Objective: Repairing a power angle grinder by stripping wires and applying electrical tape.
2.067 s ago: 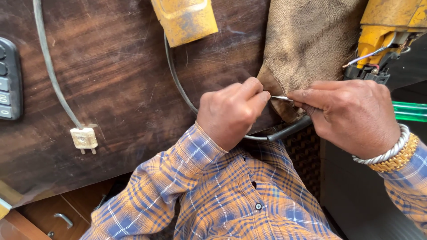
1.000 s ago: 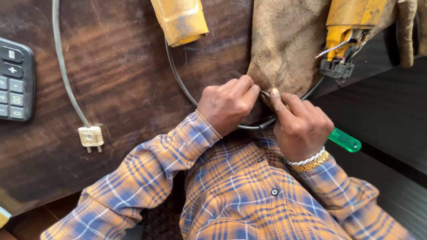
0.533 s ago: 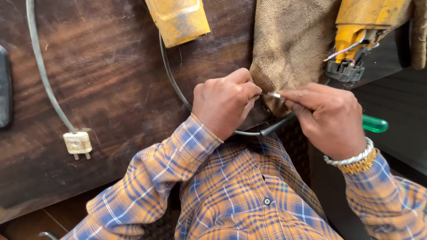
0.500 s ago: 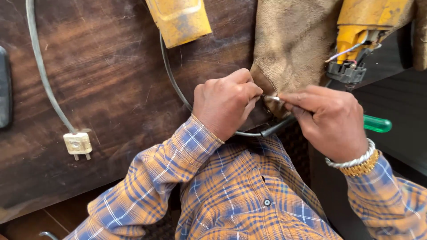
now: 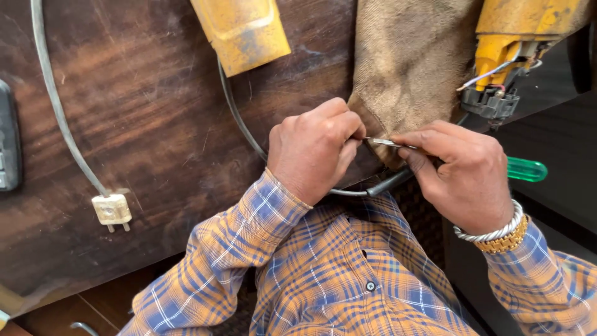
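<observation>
Since a moment ago our hands barely shifted. Our left hand (image 5: pixel 314 149) pinches the wire end steady while our right hand (image 5: pixel 463 174) grips the green-handled screwdriver (image 5: pixel 525 169), tip (image 5: pixel 380 142) meeting it near the cloth (image 5: pixel 410 56).

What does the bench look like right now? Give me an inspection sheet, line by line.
Surface: dark wooden table, worn grain.
Job's things: screwdriver with green handle, its metal tip meeting the left hand's fingers; grey cable.
Clutter: brown cloth; yellow housing piece; yellow tool body with exposed wires; dark keypad device.
Hands: left hand pinching something small; right hand gripping the screwdriver.
Cables: second cable ending in a cream plug.
Surroundings: nothing seen.
</observation>
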